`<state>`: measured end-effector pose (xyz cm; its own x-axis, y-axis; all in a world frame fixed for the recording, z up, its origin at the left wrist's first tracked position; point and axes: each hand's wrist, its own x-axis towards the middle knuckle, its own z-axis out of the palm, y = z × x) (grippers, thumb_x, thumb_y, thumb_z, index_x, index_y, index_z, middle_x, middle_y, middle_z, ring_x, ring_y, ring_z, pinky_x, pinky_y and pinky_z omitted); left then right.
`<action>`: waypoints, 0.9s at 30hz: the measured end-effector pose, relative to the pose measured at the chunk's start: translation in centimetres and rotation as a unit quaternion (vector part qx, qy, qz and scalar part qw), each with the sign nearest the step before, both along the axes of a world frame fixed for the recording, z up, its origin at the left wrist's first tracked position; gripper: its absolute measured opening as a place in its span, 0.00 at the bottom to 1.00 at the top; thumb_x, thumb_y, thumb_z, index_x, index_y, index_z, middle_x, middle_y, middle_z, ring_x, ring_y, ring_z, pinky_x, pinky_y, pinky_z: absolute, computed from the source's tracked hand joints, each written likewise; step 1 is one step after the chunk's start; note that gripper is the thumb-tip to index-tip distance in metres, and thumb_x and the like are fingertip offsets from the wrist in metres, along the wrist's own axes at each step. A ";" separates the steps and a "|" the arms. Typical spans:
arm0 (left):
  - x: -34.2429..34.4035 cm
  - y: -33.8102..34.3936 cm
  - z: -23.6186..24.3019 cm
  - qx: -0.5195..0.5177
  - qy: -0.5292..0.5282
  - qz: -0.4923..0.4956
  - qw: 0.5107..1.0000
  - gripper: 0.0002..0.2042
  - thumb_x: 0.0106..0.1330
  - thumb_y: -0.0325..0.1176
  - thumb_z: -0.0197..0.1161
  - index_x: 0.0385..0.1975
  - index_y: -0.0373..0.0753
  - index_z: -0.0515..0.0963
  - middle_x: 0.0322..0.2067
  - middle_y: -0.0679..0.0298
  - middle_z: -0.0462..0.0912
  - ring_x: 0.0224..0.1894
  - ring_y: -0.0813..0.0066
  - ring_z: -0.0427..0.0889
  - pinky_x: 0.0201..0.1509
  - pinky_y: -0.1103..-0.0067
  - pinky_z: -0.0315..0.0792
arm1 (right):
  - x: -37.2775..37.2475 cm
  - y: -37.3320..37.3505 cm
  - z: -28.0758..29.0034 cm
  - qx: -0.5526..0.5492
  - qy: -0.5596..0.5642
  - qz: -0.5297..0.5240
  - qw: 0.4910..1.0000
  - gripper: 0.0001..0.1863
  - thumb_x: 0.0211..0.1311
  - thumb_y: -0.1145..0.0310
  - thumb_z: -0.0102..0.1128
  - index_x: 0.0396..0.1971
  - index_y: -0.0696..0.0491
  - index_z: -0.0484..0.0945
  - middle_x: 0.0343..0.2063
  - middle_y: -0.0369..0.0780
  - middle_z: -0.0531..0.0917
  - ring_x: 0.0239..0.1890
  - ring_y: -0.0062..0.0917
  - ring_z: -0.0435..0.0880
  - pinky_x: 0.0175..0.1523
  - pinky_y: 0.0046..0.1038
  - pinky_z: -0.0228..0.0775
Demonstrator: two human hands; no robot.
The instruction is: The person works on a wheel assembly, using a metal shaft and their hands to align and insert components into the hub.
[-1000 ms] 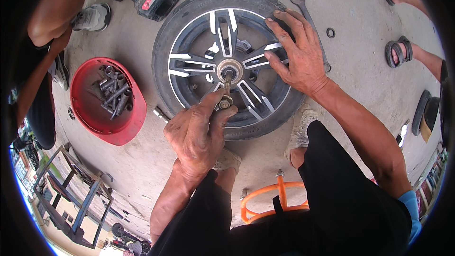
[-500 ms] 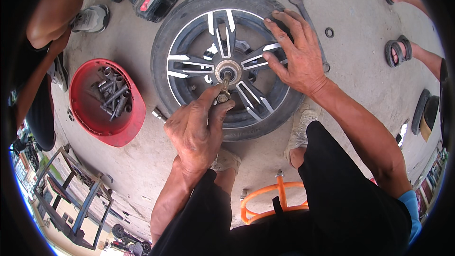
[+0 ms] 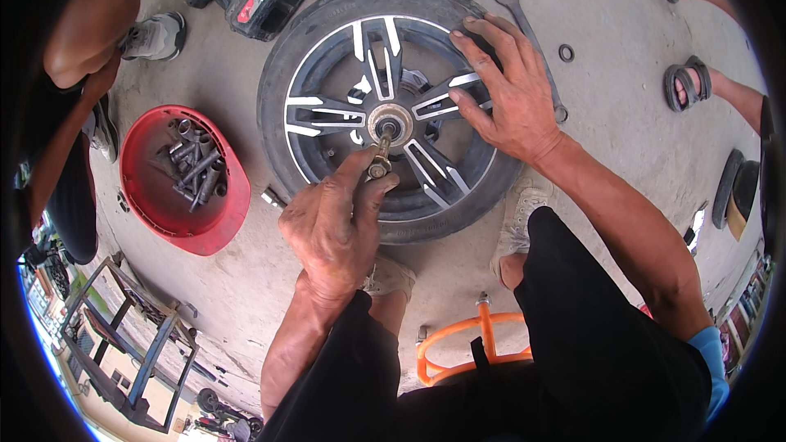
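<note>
A wheel point(image 3: 442, 221) with a black tyre and spoked black-and-silver rim lies flat on the floor before me. From the hub point(image 3: 391, 111) at its centre a dirty metal axle rod point(image 3: 383, 149) sticks up, tilted toward me. My left hand point(image 3: 332, 221) pinches the rod's outer end between thumb and fingers. How deep the rod sits in the hub is hidden. On the tyre's right side rests my right hand point(image 3: 516, 98), fingers spread, with nothing in its grasp. Beyond that hand lies an open-end wrench point(image 3: 530, 29), partly covered by it.
A red helmet point(image 3: 233, 217) holding several metal sockets lies to the left. A cordless power tool point(image 3: 266, 4) is at the far left. A metal ring point(image 3: 566, 52) lies right of the wrench. Other people's feet point(image 3: 160, 35) flank the wheel. An orange frame point(image 3: 458, 329) stands between my legs.
</note>
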<state>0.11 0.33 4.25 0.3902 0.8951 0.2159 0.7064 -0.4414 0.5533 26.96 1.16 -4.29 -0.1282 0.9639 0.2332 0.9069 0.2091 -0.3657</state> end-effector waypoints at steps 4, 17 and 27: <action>0.2 0.0 -0.2 0.009 -0.015 0.004 1.000 0.20 0.55 0.33 0.83 0.47 0.38 0.86 0.31 0.59 0.90 0.24 0.65 0.86 0.29 0.72 0.77 | 0.1 0.0 0.0 -0.001 -0.003 0.001 1.000 0.38 0.60 0.57 0.74 0.71 0.47 0.73 0.69 0.41 0.71 0.75 0.42 0.66 0.74 0.47 0.63; 0.1 0.5 1.2 0.025 -0.004 -0.029 0.999 0.19 0.56 0.32 0.82 0.47 0.37 0.85 0.30 0.60 0.90 0.22 0.66 0.85 0.28 0.74 0.76 | 0.0 -0.1 -0.1 -0.009 -0.005 0.000 1.000 0.39 0.60 0.56 0.74 0.72 0.46 0.72 0.70 0.41 0.71 0.75 0.41 0.65 0.74 0.46 0.62; -0.1 -0.2 2.8 0.011 0.005 -0.031 0.999 0.20 0.55 0.31 0.82 0.47 0.38 0.85 0.31 0.62 0.91 0.24 0.67 0.87 0.29 0.74 0.77 | 0.1 -0.1 -0.2 -0.010 -0.005 0.000 1.000 0.40 0.60 0.56 0.74 0.73 0.45 0.71 0.70 0.40 0.70 0.76 0.41 0.65 0.75 0.47 0.62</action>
